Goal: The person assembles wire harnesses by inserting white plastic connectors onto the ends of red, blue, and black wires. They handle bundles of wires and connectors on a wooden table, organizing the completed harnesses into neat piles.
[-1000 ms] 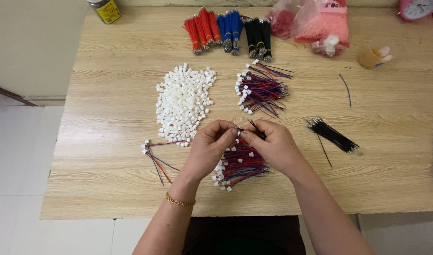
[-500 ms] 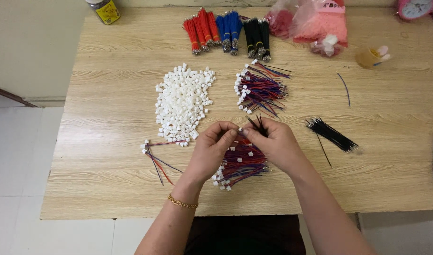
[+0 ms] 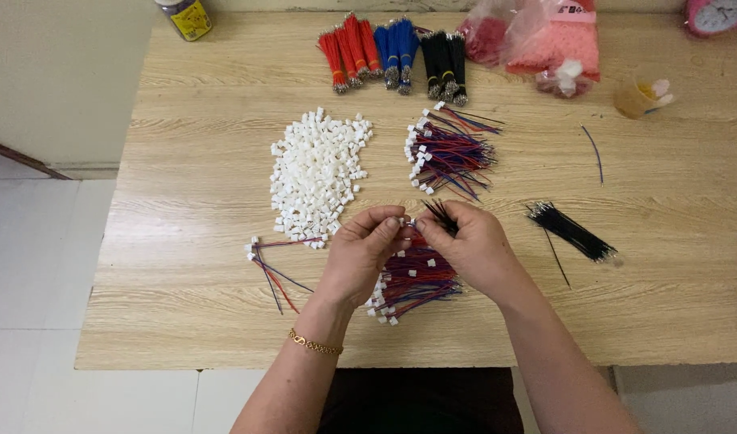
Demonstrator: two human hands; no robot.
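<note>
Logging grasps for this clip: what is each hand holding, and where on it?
The right hand pinches thin black wires near their lower ends. The left hand meets it fingertip to fingertip; what it pinches cannot be told.

Light wood-grain table [image 3: 183, 265], rectangular, takes up most of the view. White tiled floor [image 3: 31, 265] to the left and below it. Cream wall [image 3: 55, 72] upper left, dark baseboard strip along it. Even, soft lighting.
</note>
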